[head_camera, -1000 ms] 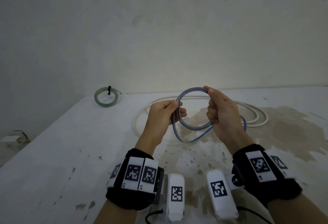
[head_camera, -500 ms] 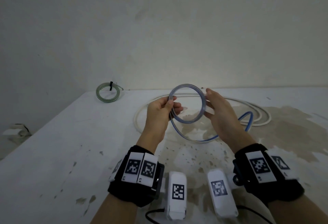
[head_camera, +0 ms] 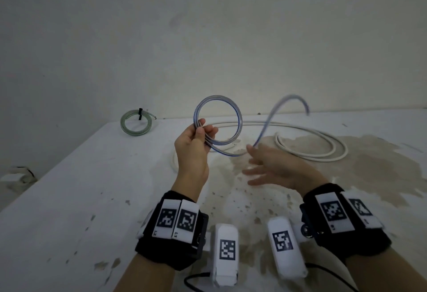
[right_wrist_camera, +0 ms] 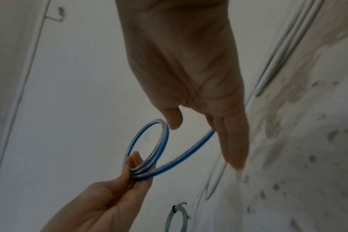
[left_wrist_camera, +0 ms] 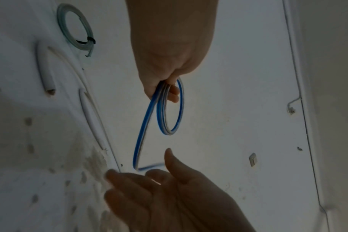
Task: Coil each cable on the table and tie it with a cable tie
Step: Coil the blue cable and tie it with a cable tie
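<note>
My left hand (head_camera: 199, 133) pinches a blue and clear cable (head_camera: 217, 120) wound into a small coil, held upright above the white table (head_camera: 69, 187). The cable's loose tail (head_camera: 286, 104) swings up to the right, blurred. In the wrist views the same blue cable (left_wrist_camera: 170, 109) (right_wrist_camera: 147, 147) shows several turns under my left thumb. My right hand (head_camera: 265, 167) is spread flat just below the tail, fingers straight, holding nothing; its fingers (right_wrist_camera: 232, 141) lie against the tail. A thick white cable (head_camera: 312, 143) lies loosely looped on the table behind.
A green cable (head_camera: 136, 122), coiled and tied with a black tie, lies at the table's far left corner by the wall. A brown stain (head_camera: 381, 164) covers the table's right part. Small specks dot the near middle.
My right hand has let go of the coil and dropped lower, opening flat. The cable's tail has sprung up to the right. My left hand has lifted the coil slightly.
</note>
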